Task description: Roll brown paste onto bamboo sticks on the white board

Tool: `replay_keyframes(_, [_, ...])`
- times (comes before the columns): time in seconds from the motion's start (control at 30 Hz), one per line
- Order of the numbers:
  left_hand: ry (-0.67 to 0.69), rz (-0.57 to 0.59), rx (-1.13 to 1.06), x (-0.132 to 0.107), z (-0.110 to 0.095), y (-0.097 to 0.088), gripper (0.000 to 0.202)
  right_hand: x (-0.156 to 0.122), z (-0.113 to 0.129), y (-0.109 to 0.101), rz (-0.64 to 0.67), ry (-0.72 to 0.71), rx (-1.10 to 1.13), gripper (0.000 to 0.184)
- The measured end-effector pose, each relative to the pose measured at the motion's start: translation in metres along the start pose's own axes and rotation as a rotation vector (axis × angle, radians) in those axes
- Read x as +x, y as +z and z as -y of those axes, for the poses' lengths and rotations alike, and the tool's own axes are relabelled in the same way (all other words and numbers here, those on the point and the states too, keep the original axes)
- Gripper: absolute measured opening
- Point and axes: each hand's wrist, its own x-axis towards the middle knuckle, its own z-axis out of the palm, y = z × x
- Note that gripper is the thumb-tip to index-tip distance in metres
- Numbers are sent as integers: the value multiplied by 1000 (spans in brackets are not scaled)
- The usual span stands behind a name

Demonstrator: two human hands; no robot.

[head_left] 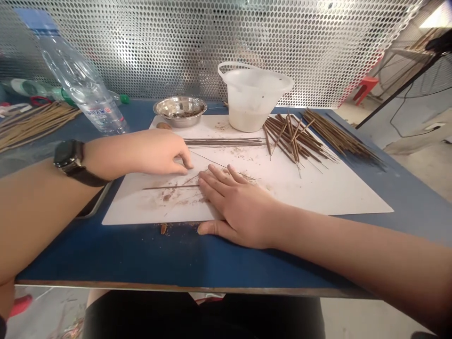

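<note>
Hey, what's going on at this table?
A person is working with bare hands at a blue table. Their left hand curls near a thin stick on a white board. Their right hand lies flat on the board against a brown-coated stick. More sticks lie in piles nearby, beyond them a steel bowl and a white plastic jug.

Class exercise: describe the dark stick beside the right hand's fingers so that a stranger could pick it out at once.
On the blue table, find the white board with a right hand spread on it. A dark stick lies nearly level across the board, running up to that hand's fingers from the left. It lies apart and is thicker than the thin line crossing above it, unlike the bundled sticks higher up.
</note>
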Motion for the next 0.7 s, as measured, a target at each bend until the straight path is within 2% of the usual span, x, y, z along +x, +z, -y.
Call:
replay_keyframes(0.13, [1,-15,-17,2,-1,5,37,-8,8,1,-1,21,18,101])
replay_keyframes(0.33, [32,9,70,-2,-15,-6,36,0,2,1,-30,46,-25,98])
replay_keyframes(0.53, [17,-12,67,-5,-23,-7,33,-9,13,7,-61,38,-29,94])
replay_keyframes(0.63, [36,-31,80,-4,-17,-4,32,-4,3,0,-153,24,-57,86])
replay_keyframes(0.7, [47,-47,82,-4,-11,-1,31,-1,-10,-14,-184,59,-105,70])
